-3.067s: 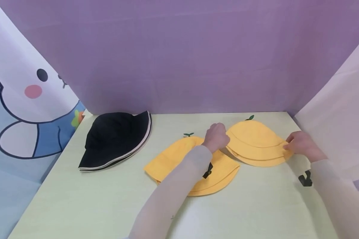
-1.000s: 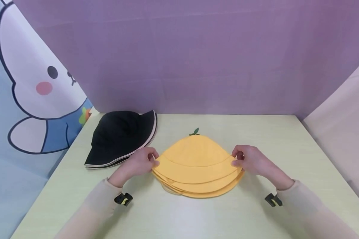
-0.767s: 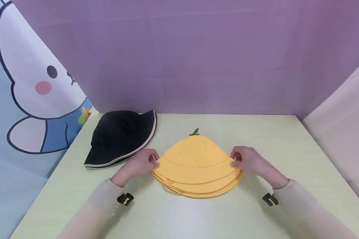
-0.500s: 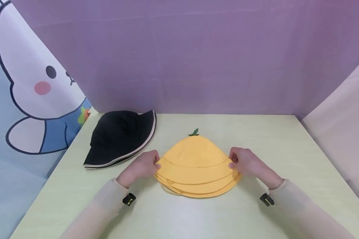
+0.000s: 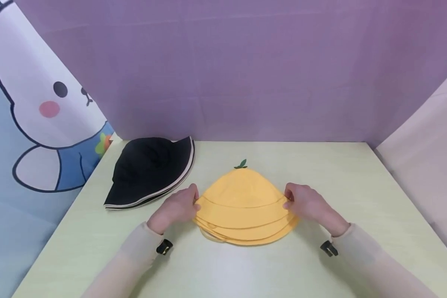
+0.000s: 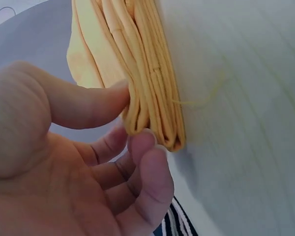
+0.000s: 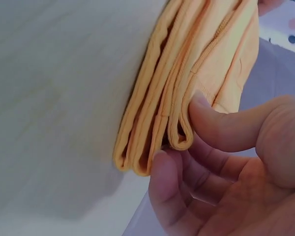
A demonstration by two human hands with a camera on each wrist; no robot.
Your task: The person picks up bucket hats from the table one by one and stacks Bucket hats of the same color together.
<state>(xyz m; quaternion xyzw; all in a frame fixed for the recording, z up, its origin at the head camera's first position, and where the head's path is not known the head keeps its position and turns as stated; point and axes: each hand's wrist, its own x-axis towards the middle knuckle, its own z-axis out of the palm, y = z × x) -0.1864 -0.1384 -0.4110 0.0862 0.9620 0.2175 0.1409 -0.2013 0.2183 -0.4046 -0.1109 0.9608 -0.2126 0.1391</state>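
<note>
Yellow bucket hats lie folded flat in a stack mid-table. The top hat (image 5: pixel 242 188), with a green leaf sprout (image 5: pixel 241 164) at its crown, covers most of the lower hat (image 5: pixel 260 239), whose brim shows along the front. My left hand (image 5: pixel 176 207) pinches the top hat's left corner, thumb on the upper face and fingers underneath. At the opposite corner my right hand (image 5: pixel 309 203) grips the same hat in the same way. Both wrist views show the folded brim layers (image 6: pixel 150 73) edge-on, with the right thumb (image 7: pixel 226 125) pressing the top fold.
A black bucket hat (image 5: pixel 145 169) with pale brim trim lies folded at the back left, close to my left hand. The pale table (image 5: pixel 223 273) ends at a purple backdrop (image 5: pixel 223 74); a rabbit-print cloth (image 5: pixel 33 111) hangs on the left.
The leaf-topped yellow hat has come from the right onto the other yellow hat, and my left hand has moved to its left corner. Lately both hands have drifted slightly inward.
</note>
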